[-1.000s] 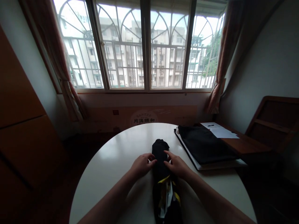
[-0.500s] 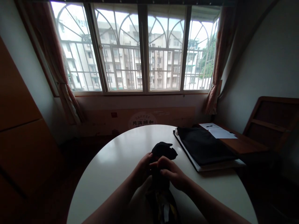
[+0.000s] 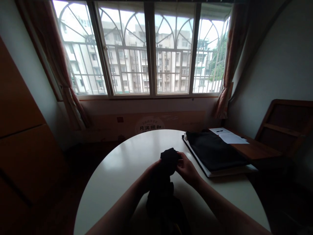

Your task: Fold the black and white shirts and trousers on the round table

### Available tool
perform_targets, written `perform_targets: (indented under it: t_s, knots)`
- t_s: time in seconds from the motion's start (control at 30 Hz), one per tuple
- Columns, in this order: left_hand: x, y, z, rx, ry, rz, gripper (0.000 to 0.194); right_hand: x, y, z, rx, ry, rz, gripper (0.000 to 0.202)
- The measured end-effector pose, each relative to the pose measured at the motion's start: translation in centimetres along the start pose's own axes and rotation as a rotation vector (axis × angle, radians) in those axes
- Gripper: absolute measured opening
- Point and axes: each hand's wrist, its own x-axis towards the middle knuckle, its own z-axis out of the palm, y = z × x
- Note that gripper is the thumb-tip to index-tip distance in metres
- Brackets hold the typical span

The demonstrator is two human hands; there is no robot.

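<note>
A bunched piece of black cloth (image 3: 162, 173) is held up over the near half of the white round table (image 3: 107, 182), and its lower part hangs down toward my body. My left hand (image 3: 152, 171) grips it from the left, with most of its fingers hidden by the dark folds. On the right, my right hand (image 3: 186, 165) pinches the cloth's upper edge between thumb and fingers. A hint of yellow shows at the bottom of the dark fabric, too dim to make out.
A black folder-like stack (image 3: 215, 151) with white sheets beneath lies on the table's right side. Behind it, white paper (image 3: 230, 135) with a dark pen-like item rests on a brown wooden surface (image 3: 259, 149). A wooden chair (image 3: 288, 125) stands at the right, and a barred window (image 3: 171, 58) is ahead.
My right hand has moved from across the cloth's middle to its upper right edge. The cloth's top is bunched narrower, and more black fabric hangs below my hands.
</note>
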Motion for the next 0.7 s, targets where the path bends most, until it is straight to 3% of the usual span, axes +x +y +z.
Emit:
perform_targets:
  t_s: [0.13, 0.2, 0.33, 0.4, 0.53, 0.6, 0.7]
  knots:
    - [0.0, -0.1, 0.8, 0.181, -0.065, -0.057, 0.059, 0.3, 0.0, 0.0, 0.099, -0.006, -0.046, 0.04]
    - [0.4, -0.3, 1.1, 0.282, 0.037, 0.0, 0.066, 0.4, -0.2, 0.2, 0.182, 0.023, -0.054, 0.045]
    - [0.8, -0.4, 1.2, 0.601, 0.363, 0.208, 0.077, 0.1, -1.4, 0.5, 0.319, 0.073, 0.05, 0.066]
    - [0.6, -0.2, 1.4, 0.778, 0.422, 0.367, 0.076, -0.2, -2.1, 0.7, 0.359, 0.035, 0.124, 0.071]
    - [-0.5, 0.4, 2.5, 0.942, 0.372, 0.604, 0.04, -0.4, -2.2, 1.1, 0.322, 0.004, 0.1, 0.066]
    - [-1.0, 0.6, 3.3, 0.915, 0.337, 0.616, 0.022, -0.4, -1.6, 1.3, 0.234, 0.046, 0.038, 0.063]
    - [-1.4, 0.6, 4.2, 0.867, 0.269, 0.567, 0.023, -0.5, -0.7, 1.4, 0.041, 0.124, -0.09, 0.062]
